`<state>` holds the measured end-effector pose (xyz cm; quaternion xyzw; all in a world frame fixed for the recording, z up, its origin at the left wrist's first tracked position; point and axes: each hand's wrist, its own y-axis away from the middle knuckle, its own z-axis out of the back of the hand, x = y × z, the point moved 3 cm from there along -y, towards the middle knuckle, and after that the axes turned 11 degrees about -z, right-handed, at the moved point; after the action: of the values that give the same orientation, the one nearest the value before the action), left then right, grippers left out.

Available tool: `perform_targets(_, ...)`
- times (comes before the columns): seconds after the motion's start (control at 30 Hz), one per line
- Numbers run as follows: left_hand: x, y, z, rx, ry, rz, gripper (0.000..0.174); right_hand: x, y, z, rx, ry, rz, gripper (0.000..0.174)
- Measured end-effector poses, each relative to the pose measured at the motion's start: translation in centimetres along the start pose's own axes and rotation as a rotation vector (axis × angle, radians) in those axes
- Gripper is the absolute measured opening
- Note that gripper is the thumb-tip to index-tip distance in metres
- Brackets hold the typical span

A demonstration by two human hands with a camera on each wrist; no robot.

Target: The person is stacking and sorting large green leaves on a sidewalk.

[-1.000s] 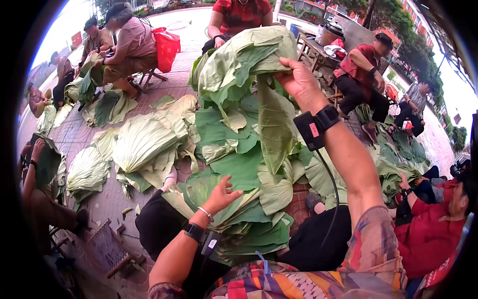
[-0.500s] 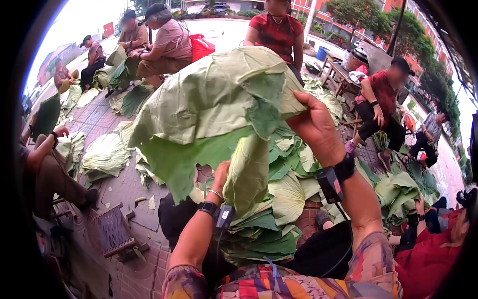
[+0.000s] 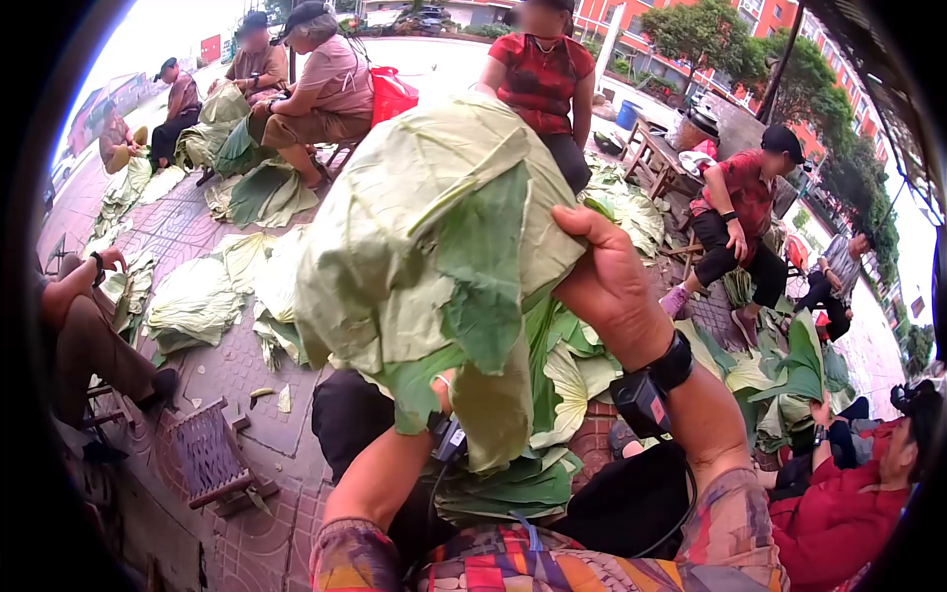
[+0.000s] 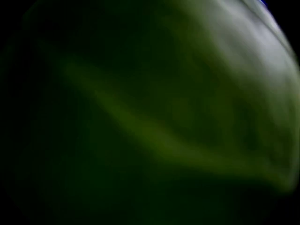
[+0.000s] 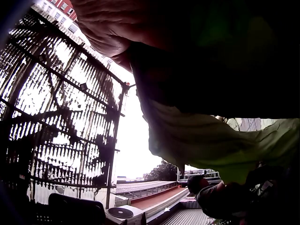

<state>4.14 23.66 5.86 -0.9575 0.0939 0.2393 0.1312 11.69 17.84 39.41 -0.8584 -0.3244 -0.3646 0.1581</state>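
One wrinkled, veined leaf bundle (image 3: 395, 237) is hanging rounder than before toward eleven o'clock, hiding more of the left hand (image 3: 445, 391), whose grip is staying unclear; the right hand (image 3: 614, 283) is pinching its three-o'clock edge.

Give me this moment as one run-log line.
right hand: grips large leaf bundle | left hand: mostly hidden behind it | leaf pile: below, between the legs | left wrist view: dark, blurred

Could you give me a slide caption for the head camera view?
Right hand holding large pale-green leaves above a leaf pile, with other leaf heaps on the paving.
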Motion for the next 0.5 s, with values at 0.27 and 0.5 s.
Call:
perform_targets(0.27,-3.7,2.0,3.3,-0.119,-0.076,-0.059,0.038,-6.8,-2.1,-3.0,0.136,-0.104,-0.108,0.038)
perform_targets(0.5,-5.8,3.3,4.3,-0.144,-0.132,-0.136,0.037,-5.8,-1.6,2.2,0.089,-0.042,-0.156,0.033)
